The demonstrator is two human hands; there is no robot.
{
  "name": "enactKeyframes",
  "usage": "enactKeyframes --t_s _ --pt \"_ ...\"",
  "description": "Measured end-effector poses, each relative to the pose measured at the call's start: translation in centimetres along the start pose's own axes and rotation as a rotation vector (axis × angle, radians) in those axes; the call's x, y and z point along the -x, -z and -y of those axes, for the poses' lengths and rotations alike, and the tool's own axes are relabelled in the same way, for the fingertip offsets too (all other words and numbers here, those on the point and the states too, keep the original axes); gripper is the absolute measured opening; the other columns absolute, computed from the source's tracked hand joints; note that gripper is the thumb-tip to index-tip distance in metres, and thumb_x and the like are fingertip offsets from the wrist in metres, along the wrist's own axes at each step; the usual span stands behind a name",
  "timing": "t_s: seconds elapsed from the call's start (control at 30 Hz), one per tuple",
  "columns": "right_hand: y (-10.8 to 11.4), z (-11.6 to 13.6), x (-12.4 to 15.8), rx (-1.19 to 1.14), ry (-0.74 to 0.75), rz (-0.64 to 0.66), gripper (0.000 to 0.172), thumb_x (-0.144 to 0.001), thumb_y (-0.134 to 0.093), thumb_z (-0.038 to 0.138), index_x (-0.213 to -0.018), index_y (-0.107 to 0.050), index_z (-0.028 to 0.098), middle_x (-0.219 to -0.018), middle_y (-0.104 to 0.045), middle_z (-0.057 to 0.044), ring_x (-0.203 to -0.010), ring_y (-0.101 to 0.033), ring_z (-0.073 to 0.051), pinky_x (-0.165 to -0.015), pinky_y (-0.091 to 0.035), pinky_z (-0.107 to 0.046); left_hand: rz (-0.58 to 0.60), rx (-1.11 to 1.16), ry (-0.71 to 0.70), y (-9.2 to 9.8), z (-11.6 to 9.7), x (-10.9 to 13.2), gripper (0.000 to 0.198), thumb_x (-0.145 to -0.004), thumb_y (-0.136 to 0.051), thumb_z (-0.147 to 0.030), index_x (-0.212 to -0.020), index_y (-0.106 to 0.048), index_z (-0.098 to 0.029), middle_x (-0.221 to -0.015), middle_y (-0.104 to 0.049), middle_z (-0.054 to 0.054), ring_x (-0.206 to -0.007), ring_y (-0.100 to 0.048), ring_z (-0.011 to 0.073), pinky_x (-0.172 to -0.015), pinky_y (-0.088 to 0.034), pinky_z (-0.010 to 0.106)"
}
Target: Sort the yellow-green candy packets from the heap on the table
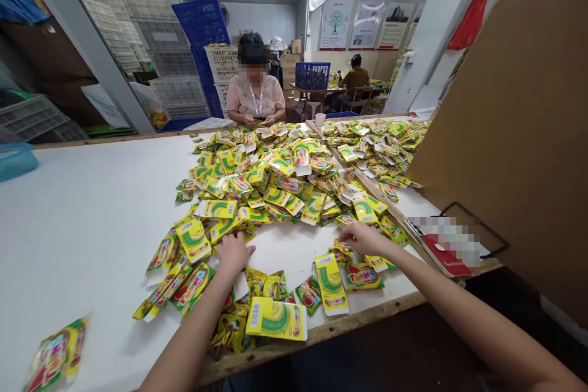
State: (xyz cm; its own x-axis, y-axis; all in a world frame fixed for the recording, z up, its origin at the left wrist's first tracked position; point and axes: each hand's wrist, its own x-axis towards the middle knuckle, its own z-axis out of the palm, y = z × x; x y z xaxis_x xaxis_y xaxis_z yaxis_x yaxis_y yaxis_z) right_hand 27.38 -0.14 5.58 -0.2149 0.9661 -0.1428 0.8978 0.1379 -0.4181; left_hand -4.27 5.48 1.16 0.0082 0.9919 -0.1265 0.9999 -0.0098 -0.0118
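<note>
My left hand [233, 253] rests at the near left edge of the pile, thumb held apart from the fingers, beside a yellow-green candy box [193, 240]. Its fingertips are partly hidden among the packs. To the right, my right hand [362, 237] reaches in with loosely bent fingers over small candy sachets [340, 251]; no held item shows. Between my arms lie loose sachets [269, 285], an upright-facing yellow box [331, 285] and another yellow box [276, 318] at the table's front edge. A green "TWINS" box [362, 277] sits under my right wrist.
A large heap of candy boxes [285, 184] spreads over the white table [105, 214]. A wooden strip [376, 193] crosses it on the right, near a red clipboard [443, 254] and a cardboard panel [505, 122]. Across sits a co-worker [256, 95]. One box [57, 355] lies far left.
</note>
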Motion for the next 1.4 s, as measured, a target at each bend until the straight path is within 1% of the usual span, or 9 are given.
enactKeyframes --t_s 0.13,0.3,0.47,0.63,0.73,0.9,1.1,1.23,1.4 --pt "-1.7 2.5 0.9 -0.034 0.123 0.052 0.033 -0.068 -0.045 0.002 -0.079 -0.072 0.018 -0.079 -0.072 -0.005 -0.071 -0.064 -0.017 -0.068 -0.046 -0.025 -0.024 0.011 -0.026 -0.3 -0.1 -0.5 0.029 -0.084 -0.047 -0.026 -0.104 -0.054 -0.007 -0.103 -0.062 0.022 -0.102 -0.057 0.0290 -0.081 -0.043 0.035" --pt "-5.8 6.8 1.4 0.110 0.453 0.204 0.033 -0.067 -0.055 0.004 -0.095 -0.068 0.016 -0.095 -0.069 -0.010 -0.091 -0.061 -0.022 -0.082 -0.042 -0.031 -0.042 0.041 -0.051 -0.3 0.2 -0.8 0.031 -0.083 -0.049 -0.026 -0.104 -0.055 -0.004 -0.104 -0.060 0.022 -0.105 -0.055 0.0310 -0.083 -0.043 0.036" --pt "-8.6 8.2 0.5 0.319 0.364 0.260 0.050 -0.050 -0.074 0.011 -0.098 -0.061 0.012 -0.105 -0.060 -0.016 -0.096 -0.054 -0.031 -0.079 -0.039 -0.037 -0.039 0.124 -0.103 -0.6 0.2 -0.4 0.032 -0.080 -0.055 -0.028 -0.103 -0.055 -0.005 -0.108 -0.058 0.022 -0.106 -0.054 0.0315 -0.084 -0.043 0.037" --pt "-7.9 7.0 -0.8 -0.118 0.185 0.035 0.011 -0.068 -0.062 0.013 -0.078 -0.060 0.016 -0.084 -0.066 -0.008 -0.083 -0.057 -0.022 -0.075 -0.040 -0.032 -0.010 0.312 -0.215 0.2 0.5 0.4 0.018 -0.085 -0.043 -0.019 -0.084 -0.060 -0.013 -0.090 -0.064 0.013 -0.089 -0.061 0.0238 -0.076 -0.044 0.031" --pt "-7.3 6.9 -1.4 -0.378 0.071 -0.089 0.018 -0.082 -0.045 0.021 -0.091 -0.059 0.016 -0.089 -0.067 -0.008 -0.075 -0.059 -0.016 -0.065 -0.044 -0.028 -0.012 0.455 -0.311 1.7 0.4 1.8 0.021 -0.086 -0.044 -0.032 -0.083 -0.058 -0.017 -0.082 -0.064 0.006 -0.079 -0.061 0.0196 -0.070 -0.045 0.028" --pt "-7.1 8.7 -1.7 -1.247 -0.161 -0.137 0.026 -0.063 -0.067 0.036 -0.079 -0.062 0.016 -0.077 -0.066 -0.003 -0.062 -0.060 -0.012 -0.061 -0.049 -0.027 0.225 1.096 -0.544 3.9 -1.6 5.5 0.032 -0.081 -0.050 -0.044 -0.099 -0.050 -0.017 -0.075 -0.059 0.000 -0.060 -0.056 0.0131 -0.056 -0.044 0.024" --pt "-6.5 10.0 -0.3 -1.458 -0.039 0.072 0.032 -0.054 -0.075 0.027 -0.083 -0.063 0.019 -0.077 -0.067 0.001 -0.061 -0.062 -0.011 -0.063 -0.051 -0.026 0.130 1.031 -0.554 4.2 -3.1 7.5 0.031 -0.080 -0.052 -0.036 -0.105 -0.050 -0.019 -0.069 -0.052 -0.003 -0.060 -0.048 0.0119 -0.056 -0.037 0.023" --pt "-5.6 9.4 0.9 -1.510 -0.063 0.180 0.028 -0.060 -0.071 0.032 -0.081 -0.062 0.017 -0.073 -0.067 0.000 -0.061 -0.063 -0.013 -0.065 -0.052 -0.029 0.190 1.031 -0.606 4.3 -3.3 7.5 0.033 -0.081 -0.052 -0.034 -0.110 -0.045 -0.020 -0.059 -0.040 -0.008 -0.054 -0.042 0.0102 -0.051 -0.031 0.021" --pt "-3.9 7.4 2.4 -1.164 0.021 0.102 0.035 -0.063 -0.073 0.041 -0.082 -0.063 0.014 -0.074 -0.066 -0.003 -0.067 -0.063 -0.014 -0.062 -0.051 -0.027 0.190 0.930 -0.745 4.4 -6.0 7.4 0.037 -0.083 -0.051 -0.033 -0.116 -0.040 -0.021 -0.060 -0.046 -0.007 -0.054 -0.045 0.0109 -0.052 -0.033 0.021"
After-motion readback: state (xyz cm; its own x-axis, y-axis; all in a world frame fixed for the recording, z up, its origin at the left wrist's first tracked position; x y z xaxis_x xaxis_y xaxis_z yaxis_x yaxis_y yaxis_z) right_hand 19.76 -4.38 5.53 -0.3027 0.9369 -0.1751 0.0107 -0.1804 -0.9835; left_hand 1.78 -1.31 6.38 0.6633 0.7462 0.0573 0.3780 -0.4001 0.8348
